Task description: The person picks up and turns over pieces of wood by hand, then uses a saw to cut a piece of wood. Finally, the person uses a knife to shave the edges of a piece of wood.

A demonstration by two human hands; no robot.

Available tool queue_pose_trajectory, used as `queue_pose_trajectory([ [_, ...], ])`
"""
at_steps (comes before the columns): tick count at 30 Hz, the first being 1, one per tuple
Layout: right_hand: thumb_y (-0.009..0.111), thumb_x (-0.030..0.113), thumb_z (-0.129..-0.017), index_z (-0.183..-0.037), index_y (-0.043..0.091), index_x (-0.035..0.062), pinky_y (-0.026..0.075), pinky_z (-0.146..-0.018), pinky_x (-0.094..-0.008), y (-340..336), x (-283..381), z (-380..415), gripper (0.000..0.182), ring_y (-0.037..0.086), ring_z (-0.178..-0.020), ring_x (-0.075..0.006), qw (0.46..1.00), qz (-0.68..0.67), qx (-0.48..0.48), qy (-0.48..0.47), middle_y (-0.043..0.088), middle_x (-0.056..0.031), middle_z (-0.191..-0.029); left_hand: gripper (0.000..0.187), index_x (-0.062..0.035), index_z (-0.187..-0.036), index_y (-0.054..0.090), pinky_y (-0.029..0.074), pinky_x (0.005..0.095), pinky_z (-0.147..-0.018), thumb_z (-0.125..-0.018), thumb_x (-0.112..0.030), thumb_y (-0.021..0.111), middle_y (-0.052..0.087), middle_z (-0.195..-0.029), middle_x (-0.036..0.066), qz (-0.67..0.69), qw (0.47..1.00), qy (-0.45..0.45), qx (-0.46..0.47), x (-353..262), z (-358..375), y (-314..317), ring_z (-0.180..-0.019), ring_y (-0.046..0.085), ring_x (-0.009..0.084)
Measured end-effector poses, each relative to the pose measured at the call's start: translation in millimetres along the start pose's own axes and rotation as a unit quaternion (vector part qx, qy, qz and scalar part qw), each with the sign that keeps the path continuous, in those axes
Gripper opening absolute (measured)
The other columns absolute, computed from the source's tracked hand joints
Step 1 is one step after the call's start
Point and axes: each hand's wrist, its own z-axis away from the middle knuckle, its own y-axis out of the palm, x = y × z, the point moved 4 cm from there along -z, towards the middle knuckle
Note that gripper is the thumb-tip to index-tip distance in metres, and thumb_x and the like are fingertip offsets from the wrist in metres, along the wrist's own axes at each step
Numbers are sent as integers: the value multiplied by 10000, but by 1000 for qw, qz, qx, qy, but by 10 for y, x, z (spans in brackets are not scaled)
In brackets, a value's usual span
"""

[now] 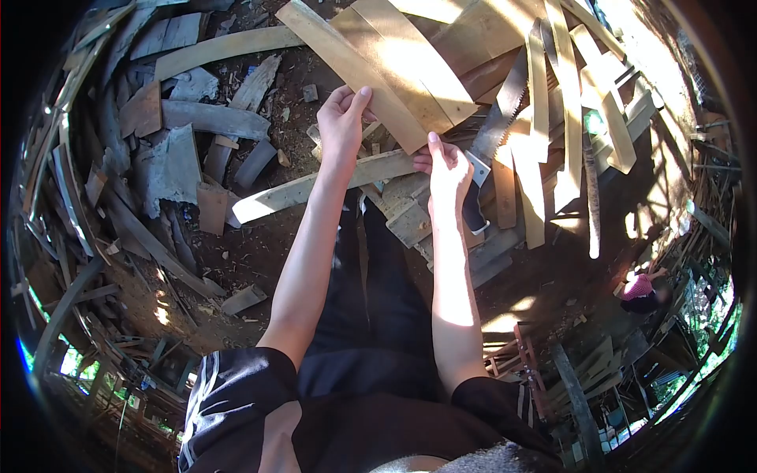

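Observation:
A long, pale wooden board (pixel 355 67) slants up and away in front of me. My left hand (pixel 343 122) is closed on its left edge, thumb on top. At the board's near end, my right hand (pixel 447 164) pinches the corner between thumb and fingers. Two wider boards (pixel 418 55) lie beyond it, partly covered and brightly sunlit. Just right of my right hand rests a handsaw (pixel 505 106), its toothed blade pointing away and its dark handle (pixel 473 211) toward me. Below my hands a curved plank (pixel 315 188) crosses from left to right.
Several narrow wooden strips (pixel 564 102) are piled at the right, with a thin stick-like handle (pixel 591 201) among them. Grey scrap wood (pixel 169 169) covers the ground on the left. Small offcuts (pixel 410 221) lie near my legs. Another person (pixel 640 292) is farther off at the right.

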Motion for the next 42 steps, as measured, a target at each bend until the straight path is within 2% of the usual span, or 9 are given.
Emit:
queue_pose_trajectory([
  [22,745,205,-888,-926,640,-37,521,-549,-242,-43,-53,-56,267,623,-587,-133,1000,25,8,-15,658,-82,-757,293,73,-1134,601,469,222,-635,-942,-142,655,713,-868,60,12,1000,3,-1,27,-12,-4,-634,583,75],
  [24,754,174,-875,-916,641,-12,503,-564,-247,-44,67,-29,221,589,-585,-113,959,218,-69,-165,633,-51,-716,295,72,-1134,601,471,222,-637,-941,-144,657,712,-865,58,15,1000,3,0,31,-17,-3,-634,583,76],
  [25,754,174,-875,-916,641,-12,503,-564,-247,-12,121,14,221,589,-585,-113,959,218,-68,-165,633,-51,-716,295,73,-1134,600,473,224,-639,-941,-143,657,710,-863,58,16,1000,4,2,39,-20,-4,-634,583,77],
  [27,743,148,-871,-919,630,9,512,-633,-318,43,344,187,186,585,-686,-146,902,287,-151,-286,651,-70,-862,295,73,-1134,600,475,226,-641,-940,-142,658,709,-861,59,17,1000,6,4,44,-25,-8,-634,584,78],
  [28,727,134,-873,-1004,646,17,523,-795,-374,81,369,176,194,639,-902,-222,871,264,-119,-396,670,-120,-1042,294,74,-1133,600,477,229,-645,-940,-141,658,708,-861,61,16,1000,5,4,42,-24,-9,-634,584,79],
  [29,727,134,-873,-1004,646,17,523,-795,-374,112,401,129,194,639,-902,-222,871,264,-118,-396,670,-120,-1042,294,74,-1132,600,478,232,-648,-940,-140,658,708,-860,63,14,1000,5,4,43,-19,-9,-635,585,80],
  [31,702,141,-883,-1116,659,31,443,-1000,-441,314,543,148,262,567,-1198,-305,740,385,-85,-546,658,-146,-1193,296,75,-1134,599,480,230,-648,-940,-140,658,707,-859,64,15,1000,2,2,29,-14,-5,-636,587,81],
  [32,686,154,-885,-1191,659,45,301,-1134,-517,361,471,69,326,440,-1352,-361,761,393,-27,-516,605,-143,-1316,297,76,-1135,598,481,229,-648,-940,-139,658,706,-858,66,15,1000,0,1,22,-7,-2,-637,589,82],
  [42,708,188,-869,-1223,670,106,231,-1133,-631,526,338,-35,366,348,-1399,-427,713,439,62,-542,583,-116,-1355,266,76,-1108,604,484,219,-633,-944,-128,651,706,-865,71,26,1000,-1,-5,27,-10,4,-651,603,87],
])
